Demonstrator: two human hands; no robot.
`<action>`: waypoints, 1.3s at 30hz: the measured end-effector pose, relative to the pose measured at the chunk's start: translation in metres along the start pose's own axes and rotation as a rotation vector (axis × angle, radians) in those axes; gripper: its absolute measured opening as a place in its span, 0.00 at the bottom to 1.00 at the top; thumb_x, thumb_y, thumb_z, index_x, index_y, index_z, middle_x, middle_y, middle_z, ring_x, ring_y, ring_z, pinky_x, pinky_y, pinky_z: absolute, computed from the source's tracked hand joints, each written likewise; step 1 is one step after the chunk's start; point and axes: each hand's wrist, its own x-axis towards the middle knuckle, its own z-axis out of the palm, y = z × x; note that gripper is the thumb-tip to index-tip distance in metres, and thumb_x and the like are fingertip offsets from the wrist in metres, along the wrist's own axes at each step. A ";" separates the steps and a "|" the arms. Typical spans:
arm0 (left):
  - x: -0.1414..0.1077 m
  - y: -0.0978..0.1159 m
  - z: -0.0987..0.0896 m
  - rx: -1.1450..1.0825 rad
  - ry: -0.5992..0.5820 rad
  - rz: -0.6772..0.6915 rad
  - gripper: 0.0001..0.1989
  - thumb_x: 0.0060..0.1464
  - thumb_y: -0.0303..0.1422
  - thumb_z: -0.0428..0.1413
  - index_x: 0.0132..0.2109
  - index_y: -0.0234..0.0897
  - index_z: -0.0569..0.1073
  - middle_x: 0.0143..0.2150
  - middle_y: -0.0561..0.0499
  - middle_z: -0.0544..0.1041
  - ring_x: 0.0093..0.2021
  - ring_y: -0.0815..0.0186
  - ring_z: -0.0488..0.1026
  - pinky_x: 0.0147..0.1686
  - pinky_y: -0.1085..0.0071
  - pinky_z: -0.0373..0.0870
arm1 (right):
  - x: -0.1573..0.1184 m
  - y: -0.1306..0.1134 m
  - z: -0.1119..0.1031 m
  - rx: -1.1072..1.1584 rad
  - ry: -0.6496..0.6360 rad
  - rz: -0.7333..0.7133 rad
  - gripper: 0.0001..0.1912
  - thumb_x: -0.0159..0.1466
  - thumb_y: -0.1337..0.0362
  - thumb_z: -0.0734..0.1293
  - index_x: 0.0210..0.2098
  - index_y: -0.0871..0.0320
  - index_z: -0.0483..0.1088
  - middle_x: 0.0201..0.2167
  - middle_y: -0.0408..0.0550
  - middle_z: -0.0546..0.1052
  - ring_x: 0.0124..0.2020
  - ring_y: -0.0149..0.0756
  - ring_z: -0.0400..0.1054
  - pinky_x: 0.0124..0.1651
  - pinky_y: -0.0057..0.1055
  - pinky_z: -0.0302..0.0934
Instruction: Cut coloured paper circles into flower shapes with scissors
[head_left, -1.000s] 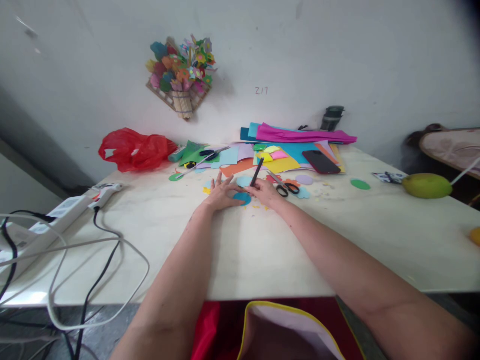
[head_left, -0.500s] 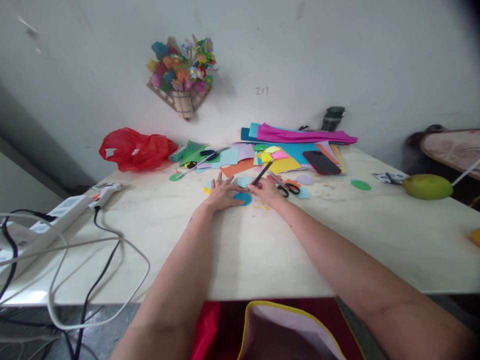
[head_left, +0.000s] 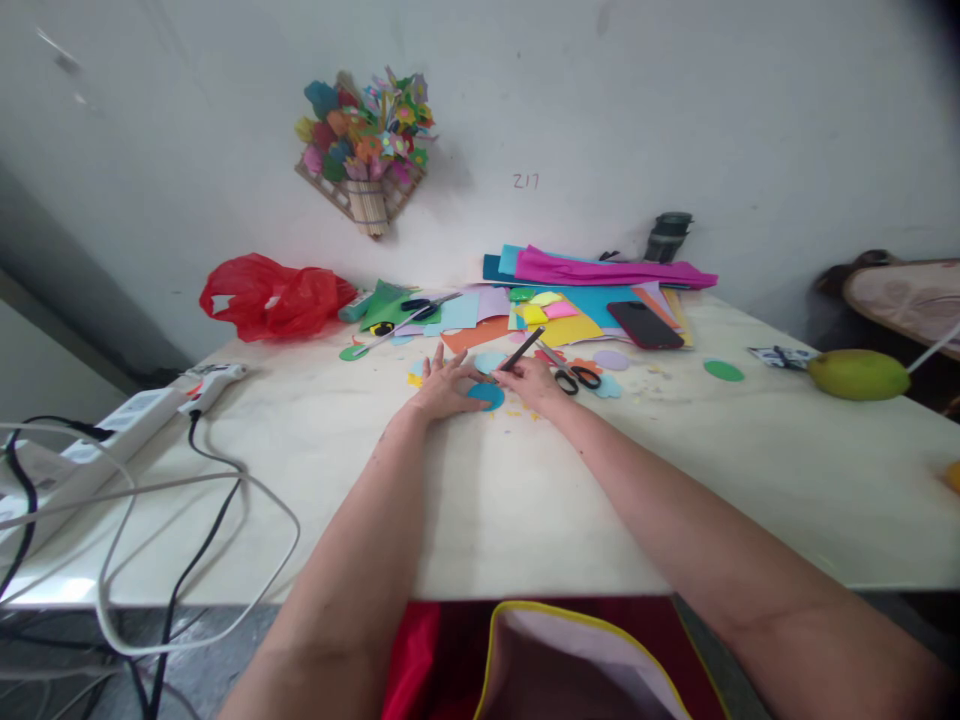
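The left hand (head_left: 444, 388) lies spread, gripping nothing, its thumb at the blue disc (head_left: 489, 396) just to its right. The right hand (head_left: 532, 383) pinches the pen (head_left: 523, 348) closely — tip unclear. Better to press the disc flat and move lightly (scissors (head_left: 574, 370) lie beside this right hand).

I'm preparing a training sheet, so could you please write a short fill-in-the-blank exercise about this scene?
The pen in the right hand is coloured ____.
The left hand touches a disc coloured ____.
The plastic bag on the table is coloured ____.
The flowers hang on the ____.
Missing words: black; blue; red; wall.
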 end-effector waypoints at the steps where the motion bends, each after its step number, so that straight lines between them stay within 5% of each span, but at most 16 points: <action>1: 0.000 0.000 0.000 -0.002 0.002 -0.001 0.27 0.37 0.50 0.60 0.48 0.51 0.72 0.67 0.57 0.49 0.67 0.48 0.27 0.61 0.44 0.29 | 0.000 0.000 0.000 0.003 -0.004 0.002 0.07 0.54 0.62 0.68 0.30 0.60 0.73 0.24 0.47 0.77 0.29 0.36 0.73 0.33 0.29 0.66; 39: 0.002 -0.004 0.004 -0.033 0.029 -0.010 0.25 0.36 0.49 0.61 0.45 0.49 0.73 0.67 0.56 0.50 0.67 0.47 0.27 0.60 0.44 0.29 | 0.001 0.003 0.001 -0.070 -0.019 -0.039 0.10 0.54 0.59 0.68 0.30 0.60 0.74 0.23 0.46 0.76 0.26 0.33 0.71 0.29 0.27 0.63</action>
